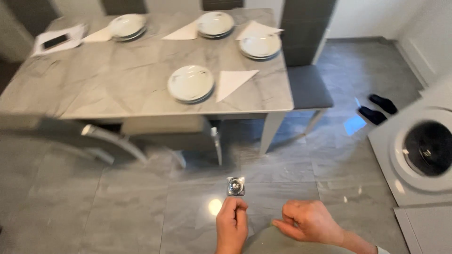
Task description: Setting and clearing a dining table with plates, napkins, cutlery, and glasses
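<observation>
My left hand [231,222] is at the bottom centre, curled into a loose fist with nothing visible in it. My right hand [308,221] is beside it, fingers bent, thumb and forefinger pinched at the edge of an olive-grey fabric [268,240] that lies between and below both hands. Just beyond my left hand, a small square metal floor drain [236,186] is set in the grey tiles. Both hands are well short of the table.
A grey marble-look table [117,84] carries several white plates [190,83] with folded white napkins [233,81], and a phone on white paper [56,41]. Chairs [165,129] are tucked under it, another [308,87] at its right end. A washing machine [423,150] and black slippers [376,109] are on the right.
</observation>
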